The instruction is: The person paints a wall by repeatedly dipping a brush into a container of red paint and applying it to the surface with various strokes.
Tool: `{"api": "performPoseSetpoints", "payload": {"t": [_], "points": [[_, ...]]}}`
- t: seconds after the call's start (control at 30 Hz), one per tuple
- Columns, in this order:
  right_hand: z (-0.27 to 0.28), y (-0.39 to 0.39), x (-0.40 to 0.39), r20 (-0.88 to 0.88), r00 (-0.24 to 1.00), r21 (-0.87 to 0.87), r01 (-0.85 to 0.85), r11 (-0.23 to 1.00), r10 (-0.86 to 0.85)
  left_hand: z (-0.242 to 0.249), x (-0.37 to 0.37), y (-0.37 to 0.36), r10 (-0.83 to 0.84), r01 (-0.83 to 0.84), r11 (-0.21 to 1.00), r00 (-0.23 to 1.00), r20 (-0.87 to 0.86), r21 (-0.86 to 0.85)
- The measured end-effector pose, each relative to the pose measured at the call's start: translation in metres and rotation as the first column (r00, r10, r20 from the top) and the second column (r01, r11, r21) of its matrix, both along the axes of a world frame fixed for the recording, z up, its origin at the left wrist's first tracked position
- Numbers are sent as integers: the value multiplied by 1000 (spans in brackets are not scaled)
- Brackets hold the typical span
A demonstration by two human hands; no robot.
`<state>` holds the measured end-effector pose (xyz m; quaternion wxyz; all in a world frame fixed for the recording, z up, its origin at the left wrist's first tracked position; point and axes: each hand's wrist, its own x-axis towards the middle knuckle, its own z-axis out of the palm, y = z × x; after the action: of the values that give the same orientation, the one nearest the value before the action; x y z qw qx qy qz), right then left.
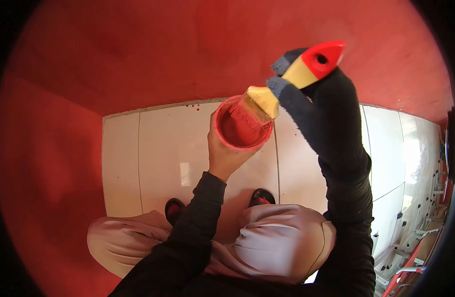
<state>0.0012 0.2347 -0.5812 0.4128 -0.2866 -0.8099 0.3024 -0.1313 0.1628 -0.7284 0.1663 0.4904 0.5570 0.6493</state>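
My bare left hand [226,157] is wrapped round a round tub of red paint [219,126], holding it up above the floor; most of the fingers are hidden behind it. In my gloved right hand [331,111] is a paintbrush [299,74] with a cream handle and a red end that has a hanging hole. The brush tilts down to the left. Its wide bristles, coated in red, reach over the tub's right rim into its mouth. Red paint covers the inside of the tub.
A red wall [187,54] rises ahead, and another red wall [49,163] stands at the left. Pale floor tiles [163,133] carry several red drips [192,106] near the wall's foot. Metal ladder-like frames [403,247] lie at the right. My knees are bent below my arms.
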Motion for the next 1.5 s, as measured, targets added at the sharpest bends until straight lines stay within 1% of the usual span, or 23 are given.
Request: {"api": "performPoseSetpoints", "payload": {"t": [0.13,0.17,0.27,0.4,0.53,0.6,0.67,0.7,0.77,0.8,0.87,0.9,0.97,1.0,1.03,1.07,1.1,1.13,1.2,1.27,1.33,1.43,1.5], "points": [[-4,3,-11,89,992,-5,-90,996,90,5,1,-3,-11,11,1000,999,47,-6],[-14,6,-16,44,994,60,-101,993,99,3,0,-3,-10,10,1000,999,51,-9],[-14,6,-20,71,990,10,-126,992,125,5,-2,-4,-22,22,1000,998,52,9],[-16,8,-24,77,989,31,-131,991,129,11,-3,-6,-20,20,1000,999,45,-6],[-17,8,-28,78,986,-7,-147,989,147,10,-5,-7,-24,24,1000,997,76,5],[-16,8,-30,83,986,-27,-146,989,148,11,-6,-7,-5,5,1000,999,53,-2],[-15,8,-30,67,995,36,-78,996,76,10,-8,-7,13,-13,1000,999,29,-8],[-14,9,-30,66,995,36,-82,996,80,8,-10,-6,27,-27,1000,1000,1,8],[-7,12,-26,-72,997,-31,16,999,-18,7,-12,-6,47,-46,999,998,-28,27],[-1,13,-21,-69,997,-110,19,994,-27,8,-13,-7,57,-56,998,998,-34,19],[3,14,-18,-153,984,-173,59,983,-86,10,-13,-7,71,-70,997,997,-41,17],[4,13,-16,-157,984,-166,54,985,-81,11,-13,-6,78,-76,996,996,-40,48],[4,12,-12,-229,961,-308,78,948,-154,12,-13,-2,94,-90,992,994,-47,88],[3,12,-11,-238,961,-300,62,952,-138,11,-13,-2,78,-78,994,997,1,76],[0,13,-10,-236,962,-343,47,938,-135,11,-13,-3,67,-70,995,997,45,67],[-5,16,-9,-234,964,-387,28,922,-127,11,-13,-2,89,-91,993,995,34,77],[-16,22,-7,-265,963,-310,-38,950,-48,12,-15,-1,71,-74,994,997,38,78],[-20,25,-6,-293,956,-296,-65,953,-26,14,-16,-1,57,-60,995,998,40,78],[-22,28,-8,-236,970,-358,-38,933,-52,19,-15,-5,103,-103,992,995,7,77],[-26,31,-7,-337,940,-425,-113,898,-41,22,-14,-6,104,-104,994,995,-10,39],[-27,35,-3,-317,941,-491,-60,869,-115,25,-12,-5,114,-114,993,994,0,33],[-39,42,2,-299,952,-522,-107,846,-64,24,-9,-5,151,-150,988,986,-72,29],[-45,43,-1,-328,942,-532,-121,838,-71,24,-8,-4,162,-160,986,985,-54,49]]}}
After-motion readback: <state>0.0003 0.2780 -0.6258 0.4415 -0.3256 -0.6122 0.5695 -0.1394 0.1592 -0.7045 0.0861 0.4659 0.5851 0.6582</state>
